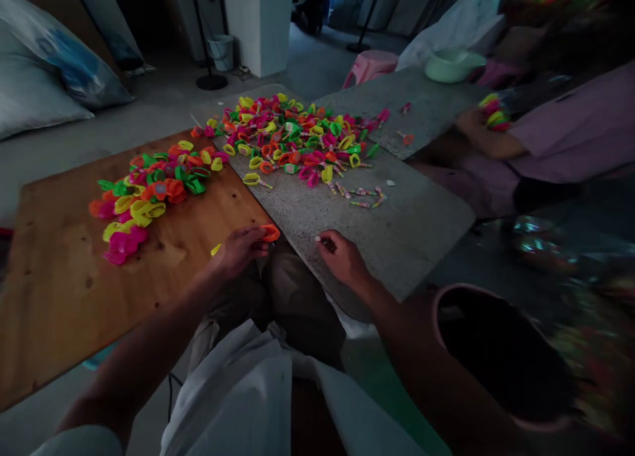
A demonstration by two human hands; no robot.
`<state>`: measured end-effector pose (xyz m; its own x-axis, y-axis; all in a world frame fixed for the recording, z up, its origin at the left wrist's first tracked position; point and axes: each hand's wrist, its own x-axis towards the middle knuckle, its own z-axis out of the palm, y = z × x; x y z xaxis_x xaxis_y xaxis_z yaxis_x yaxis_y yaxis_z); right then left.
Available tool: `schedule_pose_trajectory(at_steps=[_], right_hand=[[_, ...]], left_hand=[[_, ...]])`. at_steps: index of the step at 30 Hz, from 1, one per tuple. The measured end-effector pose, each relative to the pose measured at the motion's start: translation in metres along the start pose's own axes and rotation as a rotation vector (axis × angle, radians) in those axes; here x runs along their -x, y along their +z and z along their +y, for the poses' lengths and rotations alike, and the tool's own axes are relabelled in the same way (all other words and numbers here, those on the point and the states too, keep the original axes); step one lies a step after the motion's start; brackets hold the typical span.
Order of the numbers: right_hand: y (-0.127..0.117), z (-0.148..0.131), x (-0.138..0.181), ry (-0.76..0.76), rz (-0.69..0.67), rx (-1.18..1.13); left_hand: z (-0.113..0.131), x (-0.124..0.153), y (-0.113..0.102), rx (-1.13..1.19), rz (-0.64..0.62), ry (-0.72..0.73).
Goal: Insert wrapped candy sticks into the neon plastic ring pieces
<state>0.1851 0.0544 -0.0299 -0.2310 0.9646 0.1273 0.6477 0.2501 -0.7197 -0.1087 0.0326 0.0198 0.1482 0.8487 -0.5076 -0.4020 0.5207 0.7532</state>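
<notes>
My left hand (239,253) is closed on an orange plastic loop (271,232), which sticks out past the fingertips above my lap. Beneath that hand, a bit of a yellow piece (215,249) shows on the wooden board. Over the near edge of the grey tabletop, my right hand (346,263) has its thumb and fingers curled together; whatever they hold, if anything, is too small to name. A heap of bright plastic loops (297,135), several with patterned sticks, lies beyond my hands. Another pile of loops (159,191) rests to the left.
A wooden board (198,271) meets the grey tabletop (421,218) in front of me. Several patterned sticks (364,192) lie loose there. To my right stands a pink-rimmed bin (436,310). Another person (555,132) sits at the right, holding colourful loops. A green basin (454,65) is farther back.
</notes>
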Motion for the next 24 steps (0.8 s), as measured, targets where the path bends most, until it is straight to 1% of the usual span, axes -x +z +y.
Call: schedule_pose_trajectory(at_steps=[3, 5, 8, 12, 15, 17, 19, 20, 22, 24], right_hand=[[-0.004, -0.012, 0.004, -0.095, -0.061, -0.032], [-0.007, -0.016, 0.007, -0.147, -0.095, -0.021], [-0.01, -0.016, 0.011, -0.183, -0.133, -0.008], [-0.009, -0.007, 0.016, -0.2, -0.169, 0.056], [-0.004, 0.0, 0.019, -0.206, -0.165, 0.134], [-0.002, 0.003, 0.02, -0.219, -0.173, 0.171], [0.0, 0.004, 0.02, -0.232, -0.184, 0.191], [0.001, 0.004, 0.019, -0.24, -0.189, 0.195], [0.001, 0.003, 0.018, -0.261, -0.204, 0.193], [0.001, 0.002, 0.016, -0.283, -0.219, 0.188]], left_hand=[[-0.031, -0.002, 0.017, -0.018, -0.036, -0.042], [-0.052, -0.006, 0.026, -0.006, -0.021, -0.078], [-0.079, -0.015, 0.038, 0.001, 0.038, -0.1], [-0.097, -0.024, 0.049, -0.103, 0.148, -0.019], [-0.104, -0.025, 0.052, -0.338, 0.232, 0.054], [-0.107, -0.023, 0.051, -0.579, 0.29, 0.19], [-0.111, -0.022, 0.048, -0.819, 0.328, 0.358], [-0.112, -0.021, 0.047, -0.92, 0.34, 0.417], [-0.114, -0.02, 0.045, -1.074, 0.353, 0.446], [-0.115, -0.019, 0.045, -1.181, 0.363, 0.408]])
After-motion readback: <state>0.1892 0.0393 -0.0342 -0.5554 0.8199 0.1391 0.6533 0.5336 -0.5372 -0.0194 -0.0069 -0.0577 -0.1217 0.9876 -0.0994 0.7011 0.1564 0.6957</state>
